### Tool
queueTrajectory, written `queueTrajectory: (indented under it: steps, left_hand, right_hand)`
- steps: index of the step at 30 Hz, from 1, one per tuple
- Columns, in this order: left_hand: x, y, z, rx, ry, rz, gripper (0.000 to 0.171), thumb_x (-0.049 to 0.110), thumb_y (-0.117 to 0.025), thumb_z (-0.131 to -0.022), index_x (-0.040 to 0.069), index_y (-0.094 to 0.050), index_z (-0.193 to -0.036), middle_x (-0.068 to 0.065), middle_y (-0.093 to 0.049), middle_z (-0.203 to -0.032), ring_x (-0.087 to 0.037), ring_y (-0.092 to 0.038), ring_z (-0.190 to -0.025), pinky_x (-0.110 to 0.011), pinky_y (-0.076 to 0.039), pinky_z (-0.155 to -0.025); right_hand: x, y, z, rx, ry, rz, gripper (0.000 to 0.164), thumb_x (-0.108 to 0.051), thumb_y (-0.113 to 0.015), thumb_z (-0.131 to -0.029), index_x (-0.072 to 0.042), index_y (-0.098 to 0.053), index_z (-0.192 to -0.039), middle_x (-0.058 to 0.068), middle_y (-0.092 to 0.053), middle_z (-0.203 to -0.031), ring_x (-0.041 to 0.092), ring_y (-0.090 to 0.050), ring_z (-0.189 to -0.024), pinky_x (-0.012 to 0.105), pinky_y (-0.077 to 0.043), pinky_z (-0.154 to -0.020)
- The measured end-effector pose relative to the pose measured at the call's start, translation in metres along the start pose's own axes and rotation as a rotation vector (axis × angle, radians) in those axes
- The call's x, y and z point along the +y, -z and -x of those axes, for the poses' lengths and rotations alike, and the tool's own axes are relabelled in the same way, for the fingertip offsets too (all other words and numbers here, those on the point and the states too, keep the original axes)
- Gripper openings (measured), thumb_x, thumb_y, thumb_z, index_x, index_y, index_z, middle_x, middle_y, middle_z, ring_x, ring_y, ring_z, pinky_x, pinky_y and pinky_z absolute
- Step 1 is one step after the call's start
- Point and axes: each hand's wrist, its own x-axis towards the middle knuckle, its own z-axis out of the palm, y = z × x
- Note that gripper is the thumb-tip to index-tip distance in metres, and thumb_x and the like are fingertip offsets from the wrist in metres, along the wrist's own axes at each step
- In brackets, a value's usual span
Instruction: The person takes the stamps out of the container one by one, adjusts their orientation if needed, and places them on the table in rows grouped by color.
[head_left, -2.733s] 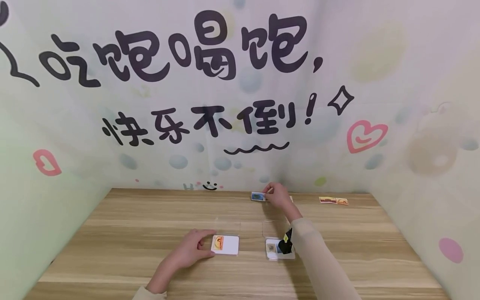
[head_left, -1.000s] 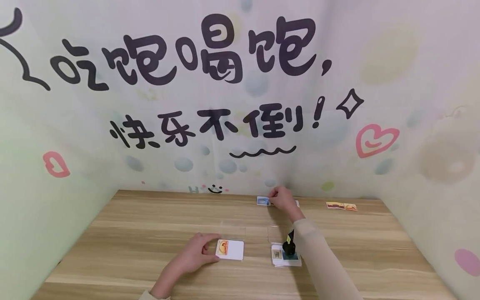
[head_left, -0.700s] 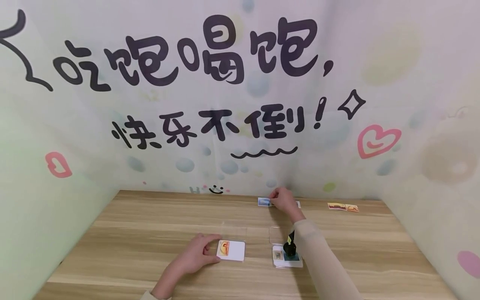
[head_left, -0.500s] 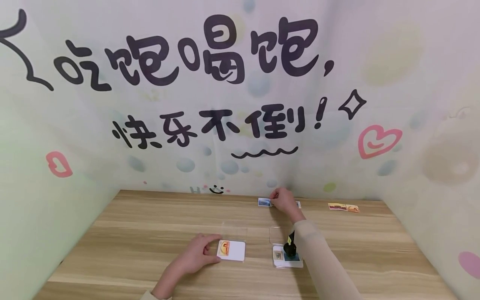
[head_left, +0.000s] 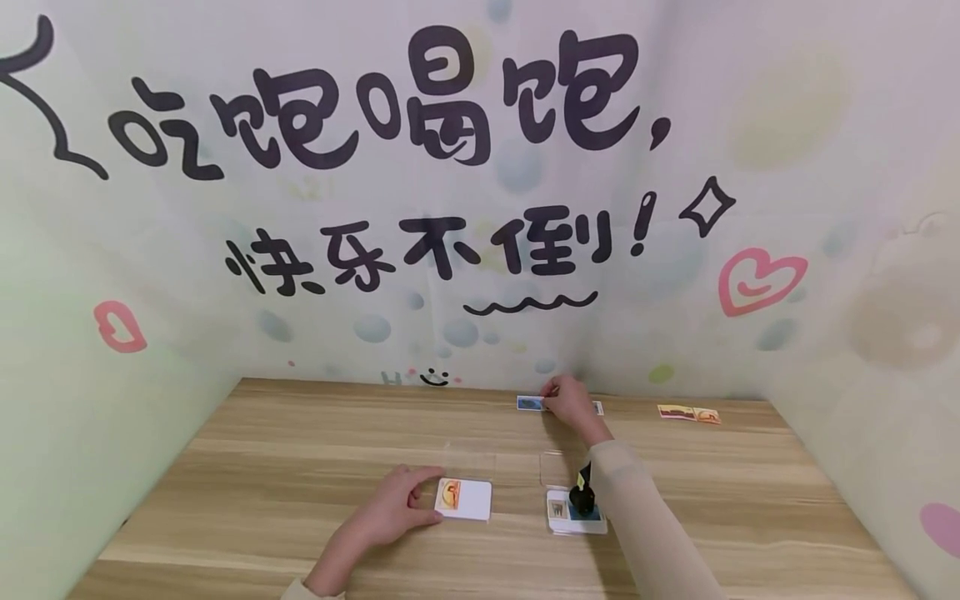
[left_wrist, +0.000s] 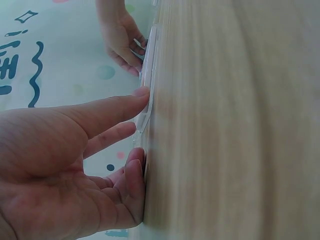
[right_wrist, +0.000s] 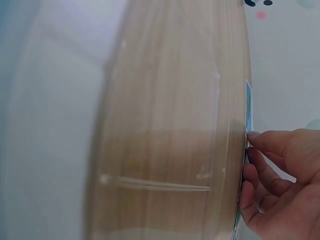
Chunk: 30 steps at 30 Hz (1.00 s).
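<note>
My left hand (head_left: 397, 500) spans the left side of an opened clear plastic case, thumb and index finger at its corners. Inside it lies a white card (head_left: 476, 501) with an orange stamp (head_left: 449, 494) on its left half. At the back of the table, my right hand (head_left: 572, 405) pinches at a blue stamp (head_left: 529, 403) with thumb and index fingertip. More of the stamp row (head_left: 598, 408) shows to the right of that hand; its middle is hidden. The right wrist view shows the blue stamp (right_wrist: 248, 107) beside the thumb (right_wrist: 255, 135).
A second opened clear case (head_left: 577, 527), with a grey stamp (head_left: 558, 509) and a blue one, stands under the right forearm. The black wrist camera (head_left: 582, 500) partly covers it. Two yellow-orange stamps (head_left: 688, 413) lie at the back right. A printed cloth wall (head_left: 360, 333) rises behind the table.
The head view has shifted slightly. My right hand stays at the stamp row with only small finger movement; my left hand stays at its case.
</note>
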Motion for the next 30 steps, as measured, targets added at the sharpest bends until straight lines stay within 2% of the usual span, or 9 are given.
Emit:
queueTrajectory:
  steps: [8, 16, 30]
  left_hand:
    - [0.0007, -0.0005, -0.0015, 0.005, -0.001, -0.008, 0.057, 0.010, -0.087, -0.086, 0.000, -0.065, -0.138, -0.006, -0.046, -0.087, -0.018, -0.041, -0.078, -0.024, -0.033, -0.065]
    - [0.0000, -0.0008, -0.0017, 0.008, -0.016, -0.022, 0.057, 0.011, -0.087, -0.086, 0.000, -0.065, -0.137, -0.005, -0.046, -0.086, -0.016, -0.040, -0.077, -0.024, -0.033, -0.065]
    - [0.0008, -0.0005, -0.0003, 0.008, 0.000, -0.014, 0.057, 0.010, -0.088, -0.085, 0.000, -0.066, -0.137, -0.006, -0.046, -0.086, -0.017, -0.041, -0.076, -0.024, -0.033, -0.065]
  right_hand:
    - [0.0000, 0.0017, 0.0002, -0.005, -0.001, -0.008, 0.006, -0.001, -0.071, -0.097, 0.003, -0.075, -0.099, 0.016, -0.072, -0.100, 0.026, -0.064, -0.090, 0.041, -0.055, -0.083]
    - [0.0010, 0.0038, 0.0005, 0.004, 0.033, -0.004, 0.007, -0.001, -0.072, -0.097, 0.004, -0.076, -0.099, 0.018, -0.075, -0.102, 0.031, -0.068, -0.097, 0.046, -0.056, -0.089]
    - [-0.0001, 0.0097, 0.0051, -0.001, 0.051, -0.052, 0.009, -0.003, -0.072, -0.097, 0.003, -0.075, -0.102, 0.018, -0.074, -0.103, 0.032, -0.069, -0.098, 0.043, -0.057, -0.084]
